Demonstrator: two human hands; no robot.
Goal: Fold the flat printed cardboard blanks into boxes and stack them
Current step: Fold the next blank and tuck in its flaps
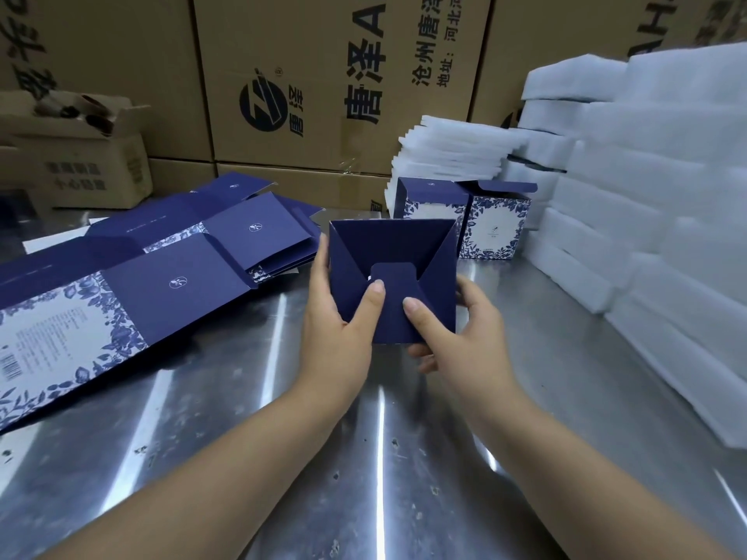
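Note:
A dark blue box (398, 248) is held above the steel table (226, 418) with its folded bottom flaps facing me. My left hand (337, 317) grips its left side, thumb pressing on the flaps. My right hand (452, 329) grips its right side, thumb pressing next to the centre tab. Flat blue-and-white printed blanks (133, 276) lie fanned out on the left of the table. Two folded boxes (465, 220) with floral print stand upright behind the held box, lids open.
White foam pads (646, 196) are stacked high along the right side and behind the folded boxes. Large brown cartons (307, 86) form a wall at the back. A small open carton (77, 155) sits at the back left.

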